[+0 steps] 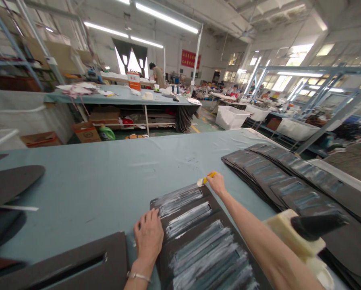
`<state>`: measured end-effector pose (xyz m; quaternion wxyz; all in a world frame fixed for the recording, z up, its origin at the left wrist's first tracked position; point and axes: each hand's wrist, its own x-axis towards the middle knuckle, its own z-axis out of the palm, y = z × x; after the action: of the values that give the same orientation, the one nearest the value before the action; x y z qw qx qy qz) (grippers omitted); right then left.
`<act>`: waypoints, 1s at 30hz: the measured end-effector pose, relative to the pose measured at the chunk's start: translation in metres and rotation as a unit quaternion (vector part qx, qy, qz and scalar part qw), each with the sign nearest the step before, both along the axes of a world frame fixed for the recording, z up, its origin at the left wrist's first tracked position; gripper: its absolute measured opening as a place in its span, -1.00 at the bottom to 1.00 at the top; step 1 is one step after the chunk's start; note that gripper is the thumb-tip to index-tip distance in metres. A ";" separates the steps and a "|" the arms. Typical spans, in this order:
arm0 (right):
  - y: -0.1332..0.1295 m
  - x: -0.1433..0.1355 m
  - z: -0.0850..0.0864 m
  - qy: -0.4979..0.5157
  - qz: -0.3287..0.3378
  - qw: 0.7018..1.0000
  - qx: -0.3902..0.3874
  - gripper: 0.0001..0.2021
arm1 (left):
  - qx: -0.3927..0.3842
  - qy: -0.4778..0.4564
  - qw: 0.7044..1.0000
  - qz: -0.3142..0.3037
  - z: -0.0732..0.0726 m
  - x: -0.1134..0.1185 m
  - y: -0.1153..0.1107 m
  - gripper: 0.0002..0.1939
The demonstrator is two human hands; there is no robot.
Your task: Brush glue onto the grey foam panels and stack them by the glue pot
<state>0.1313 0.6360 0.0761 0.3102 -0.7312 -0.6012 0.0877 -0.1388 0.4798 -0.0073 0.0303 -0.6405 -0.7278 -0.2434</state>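
My right hand (217,183) is closed around a small brush with a yellow handle and pale bristles (210,176), its tip angled to the far edge of a flat, dark-grey slotted panel (195,233), a hold that I judge gives me control along the rim. My left hand (149,233) lies loosely spread, gripping nothing, its fingers at the panel's left edge, probably to keep it from sliding. The panel lies right in front of me on the blue-green covered table (108,177), where both arms reach it easily, white streaks crossing its slots. Similar streaked panels (268,169) overlap in steps to my right, perhaps to leave their streaked parts uncovered
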 end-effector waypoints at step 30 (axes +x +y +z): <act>-0.099 -0.119 0.001 0.138 0.204 0.969 -0.019 -0.82 | 0.004 -0.204 0.977 0.058 0.015 -0.001 -0.015 -0.67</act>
<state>0.0121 0.5374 0.0770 0.3521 -0.5798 -0.6871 0.2603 -0.1395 0.4645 0.0074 -0.1018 -0.5341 -0.7533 -0.3699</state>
